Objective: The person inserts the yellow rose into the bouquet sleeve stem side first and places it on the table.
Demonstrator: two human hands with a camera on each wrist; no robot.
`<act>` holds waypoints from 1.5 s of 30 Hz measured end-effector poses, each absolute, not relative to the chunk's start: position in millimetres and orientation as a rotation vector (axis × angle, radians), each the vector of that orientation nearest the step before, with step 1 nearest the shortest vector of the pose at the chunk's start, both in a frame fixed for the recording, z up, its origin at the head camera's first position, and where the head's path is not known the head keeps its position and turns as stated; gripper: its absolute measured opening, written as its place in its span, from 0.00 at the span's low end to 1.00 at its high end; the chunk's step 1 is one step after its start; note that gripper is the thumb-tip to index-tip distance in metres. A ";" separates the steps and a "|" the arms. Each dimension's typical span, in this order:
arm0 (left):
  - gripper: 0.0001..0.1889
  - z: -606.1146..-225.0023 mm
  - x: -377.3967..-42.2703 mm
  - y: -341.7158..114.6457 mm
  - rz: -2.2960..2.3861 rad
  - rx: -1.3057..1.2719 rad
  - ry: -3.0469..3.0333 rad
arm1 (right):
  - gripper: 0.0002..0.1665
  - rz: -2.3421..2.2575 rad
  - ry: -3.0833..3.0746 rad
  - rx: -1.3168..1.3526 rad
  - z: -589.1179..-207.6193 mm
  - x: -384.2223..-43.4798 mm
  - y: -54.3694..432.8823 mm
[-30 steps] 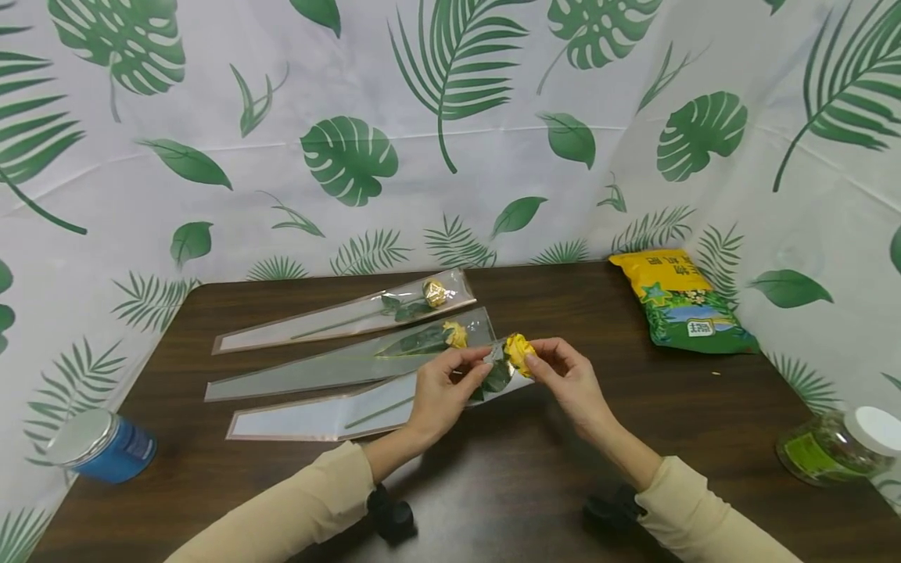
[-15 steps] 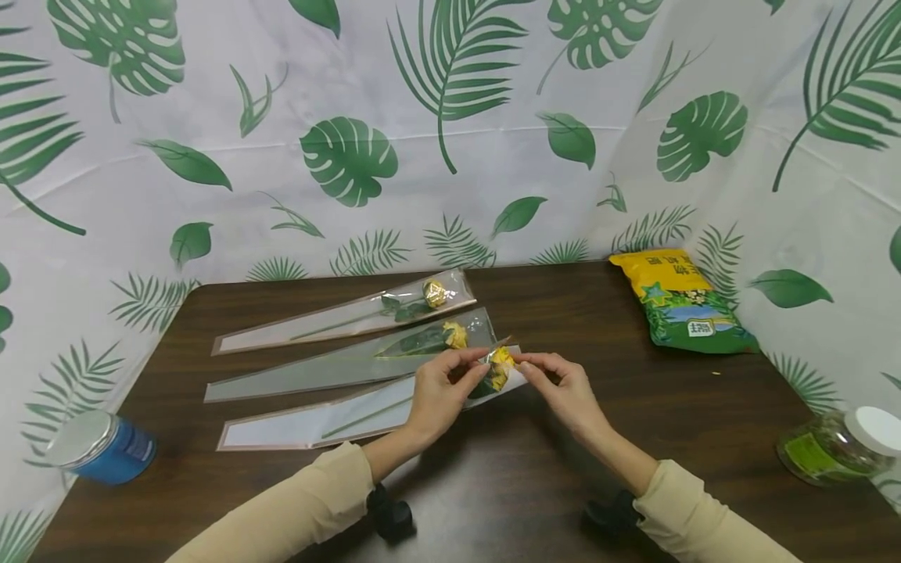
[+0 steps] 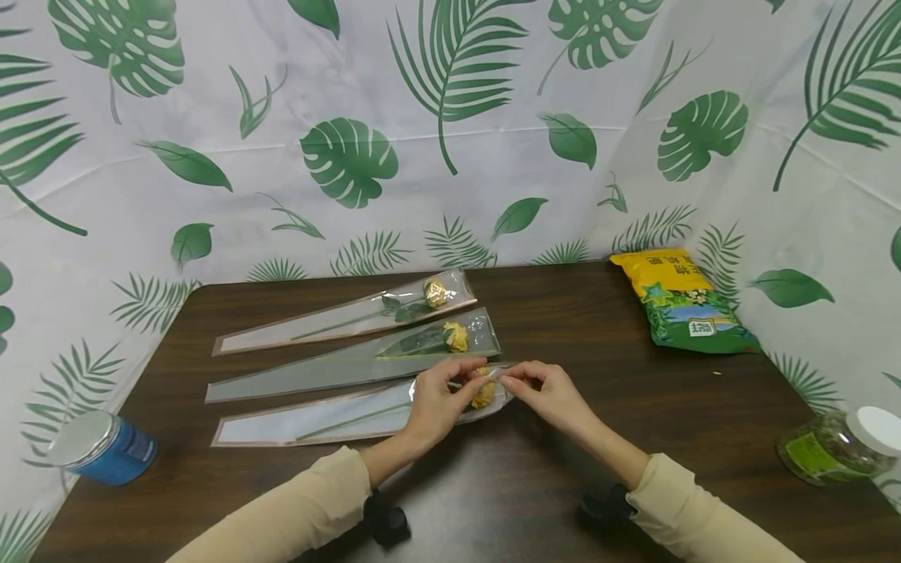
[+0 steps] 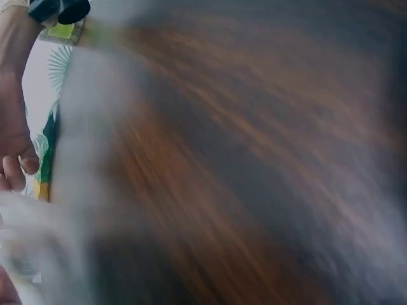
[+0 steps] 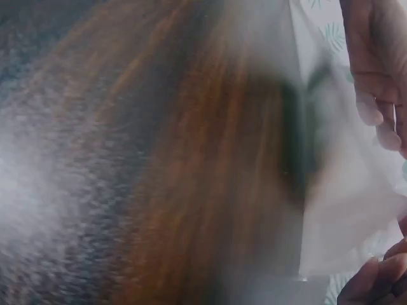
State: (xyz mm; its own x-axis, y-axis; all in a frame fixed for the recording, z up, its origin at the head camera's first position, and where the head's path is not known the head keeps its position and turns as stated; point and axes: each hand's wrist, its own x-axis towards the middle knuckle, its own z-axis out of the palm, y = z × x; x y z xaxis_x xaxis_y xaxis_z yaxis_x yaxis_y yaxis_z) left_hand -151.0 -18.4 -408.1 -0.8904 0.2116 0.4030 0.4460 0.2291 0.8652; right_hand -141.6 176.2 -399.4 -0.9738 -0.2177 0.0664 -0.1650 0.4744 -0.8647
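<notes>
Three long tapered clear plastic flower sleeves lie side by side, each with a yellow rose inside. The wide end of the nearest sleeve is between my hands. My left hand pinches its edge near the yellow rose, partly covering the bloom. My right hand pinches the same end from the right. The rose's green stem runs left inside the sleeve. Behind lie the middle sleeve and the far sleeve. In the right wrist view, the sleeve's film spreads blurred beside the fingers.
A blue tin stands at the left, and a jar with a white lid at the right. A yellow and green bag lies at the back right of the dark wooden table. Leaf-print cloth hangs behind.
The rose has moved left and down, from sticking out at the sleeve's mouth to inside the film. My right hand has followed it leftward and now pinches the sleeve's edge.
</notes>
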 end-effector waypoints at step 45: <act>0.42 -421.3 -147.0 -79.9 -0.469 -0.869 -2.796 | 0.10 -1.597 2.277 -0.205 -408.8 -112.0 192.9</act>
